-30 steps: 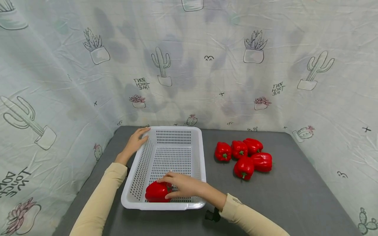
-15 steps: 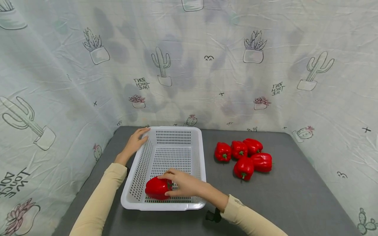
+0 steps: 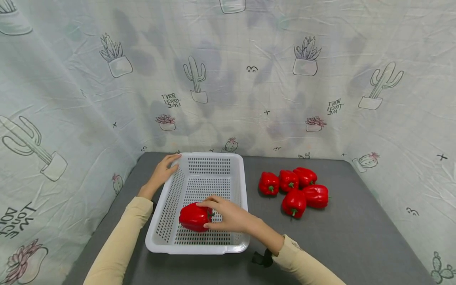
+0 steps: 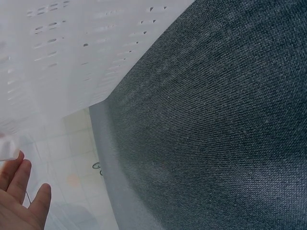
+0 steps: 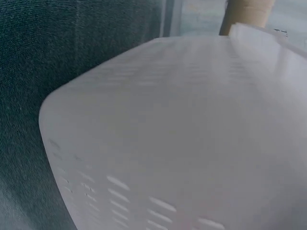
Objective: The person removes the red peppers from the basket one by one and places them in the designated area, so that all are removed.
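A red bell pepper (image 3: 194, 217) is in my right hand (image 3: 229, 215), above the floor of a white perforated plastic basket (image 3: 243, 198). Thumb and fingers grip its stem end from the right; its base points left. How far it is off the basket floor I cannot tell. At the far left corner of the basket, my left hand (image 3: 162, 171) rests on the rim with relaxed fingers. In the left wrist view, the fingers (image 4: 19, 182) look fairly straight, and one fingertip touches the rim. The right wrist view shows the outside of the basket wall (image 5: 144, 120), with the right hand and pepper hidden.
Several red bell peppers (image 3: 294, 203) lie in a cluster on the grey table (image 3: 349, 229), right of the basket. A pale curtain (image 3: 228, 87) printed with cacti hangs behind the table and along both sides.
My right hand has raised the bell pepper from the near end of the basket and shifted it away from me and slightly right. My left hand and the basket have stayed in place.
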Demonstrator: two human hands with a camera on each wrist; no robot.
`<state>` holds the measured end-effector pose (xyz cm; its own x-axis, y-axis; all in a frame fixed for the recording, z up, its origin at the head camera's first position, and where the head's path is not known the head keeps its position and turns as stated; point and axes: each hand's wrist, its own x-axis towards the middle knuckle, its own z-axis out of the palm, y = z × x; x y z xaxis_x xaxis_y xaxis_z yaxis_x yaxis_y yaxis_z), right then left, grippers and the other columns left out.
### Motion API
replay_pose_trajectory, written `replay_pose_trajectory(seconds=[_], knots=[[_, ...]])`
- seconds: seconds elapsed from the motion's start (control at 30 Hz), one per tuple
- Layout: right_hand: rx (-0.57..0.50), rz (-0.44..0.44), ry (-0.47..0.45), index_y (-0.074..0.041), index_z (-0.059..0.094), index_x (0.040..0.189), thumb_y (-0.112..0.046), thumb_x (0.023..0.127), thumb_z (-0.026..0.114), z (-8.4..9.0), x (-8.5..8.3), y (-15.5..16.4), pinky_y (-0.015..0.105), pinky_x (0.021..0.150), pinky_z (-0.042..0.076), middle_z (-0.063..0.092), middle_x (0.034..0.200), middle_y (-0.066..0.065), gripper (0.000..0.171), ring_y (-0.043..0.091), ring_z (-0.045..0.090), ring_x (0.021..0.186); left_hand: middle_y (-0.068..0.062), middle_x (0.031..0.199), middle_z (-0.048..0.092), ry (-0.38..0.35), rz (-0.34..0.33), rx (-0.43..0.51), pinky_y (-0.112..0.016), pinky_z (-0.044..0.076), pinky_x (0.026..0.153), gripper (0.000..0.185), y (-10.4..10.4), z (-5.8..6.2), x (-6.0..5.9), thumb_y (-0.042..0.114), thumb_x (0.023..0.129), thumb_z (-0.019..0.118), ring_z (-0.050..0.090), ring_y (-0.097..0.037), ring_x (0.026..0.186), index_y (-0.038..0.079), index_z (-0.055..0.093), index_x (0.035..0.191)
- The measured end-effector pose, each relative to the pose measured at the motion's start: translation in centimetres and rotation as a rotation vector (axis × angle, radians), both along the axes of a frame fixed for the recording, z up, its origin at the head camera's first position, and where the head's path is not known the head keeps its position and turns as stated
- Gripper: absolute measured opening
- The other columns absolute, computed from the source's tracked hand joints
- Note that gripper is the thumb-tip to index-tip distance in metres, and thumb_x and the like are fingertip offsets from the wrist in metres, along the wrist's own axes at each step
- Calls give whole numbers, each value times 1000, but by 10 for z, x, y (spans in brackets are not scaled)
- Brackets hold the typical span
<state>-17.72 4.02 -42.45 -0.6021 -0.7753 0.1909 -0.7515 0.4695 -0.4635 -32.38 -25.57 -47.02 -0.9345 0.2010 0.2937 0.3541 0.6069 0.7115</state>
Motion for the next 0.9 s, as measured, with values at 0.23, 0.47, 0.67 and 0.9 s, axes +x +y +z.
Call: replay_pose_trajectory(seconds=[0.23, 0.47, 0.67, 0.9], knots=[[-79, -26, -27, -22, 47, 135, -30, 82, 69, 12, -1, 14, 22, 82, 51, 50, 128, -1, 58, 12, 55, 107, -19, 142, 36, 13, -1, -4, -60, 26, 102, 44, 0, 0, -1, 18, 96, 50, 33, -41, 129, 6, 45, 138], [-133, -62, 37, -24, 48, 134, -29, 82, 69, 17, -2, 29, 23, 82, 51, 49, 129, -2, 56, 12, 53, 109, -20, 141, 37, 26, 0, -9, -60, 26, 102, 44, -1, -1, -2, 17, 95, 51, 33, -42, 129, 5, 46, 137], [-202, -94, 66, -24, 49, 133, -27, 80, 72, 22, -3, 42, 22, 80, 52, 49, 127, -4, 58, 9, 52, 107, -20, 141, 37, 30, -3, -17, -61, 26, 102, 43, -2, -2, -3, 18, 96, 50, 33, -43, 129, 5, 46, 137], [-259, -130, 75, -23, 49, 134, -25, 78, 74, 28, -2, 59, 25, 78, 53, 50, 127, -4, 61, 10, 52, 108, -19, 142, 36, 18, -1, -12, -61, 25, 102, 44, -1, -3, -3, 18, 96, 50, 32, -42, 130, 6, 45, 137]])
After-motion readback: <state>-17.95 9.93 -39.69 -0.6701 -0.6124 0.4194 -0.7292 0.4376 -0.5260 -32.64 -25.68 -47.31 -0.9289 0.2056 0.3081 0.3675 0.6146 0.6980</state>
